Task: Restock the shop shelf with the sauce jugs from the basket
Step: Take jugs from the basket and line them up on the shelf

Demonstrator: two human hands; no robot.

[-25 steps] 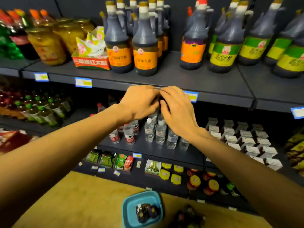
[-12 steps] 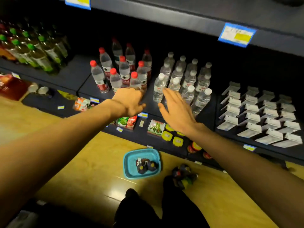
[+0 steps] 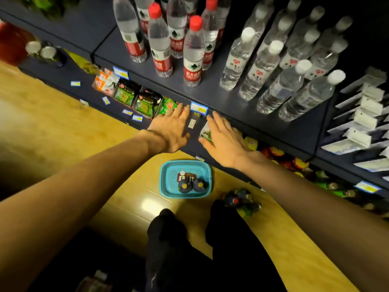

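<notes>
Head view, looking steeply down past both arms at a dark shelf (image 3: 212,95) and a wooden floor (image 3: 63,131).

The left hand (image 3: 172,129) sits just left of frame centre, fingers straight and slightly spread, palm down, holding nothing. The right hand (image 3: 225,140) is just beside it to the right, also flat with fingers extended and apart, empty. Both hang in front of the lower shelf edge, below a blue-and-yellow price tag (image 3: 199,108); whether the fingertips touch the shelf cannot be told.

Lower centre, the blue basket (image 3: 166,186) stands on the floor, below and between the two wrists. Inside it lie the sauce jugs (image 3: 190,183), dark, two seen cap-up side by side with a third lying behind them; detail is too small to read. Just right of the basket, more dark bottles (image 3: 242,202) lie in a loose cluster on the floor, beside the person's dark legs (image 3: 179,245) at bottom centre.

In the upper centre of the frame, red-capped water bottles (image 3: 192,53) stand upright on the shelf. To their right, white-capped water bottles (image 3: 261,66) stand in rows running to the upper right. At the right edge, white packets (image 3: 362,114) are lined up in rows. Under the shelf, left of the left hand, green snack packs (image 3: 145,102) sit in a lower tier, with small tags scattered along its edge.
</notes>
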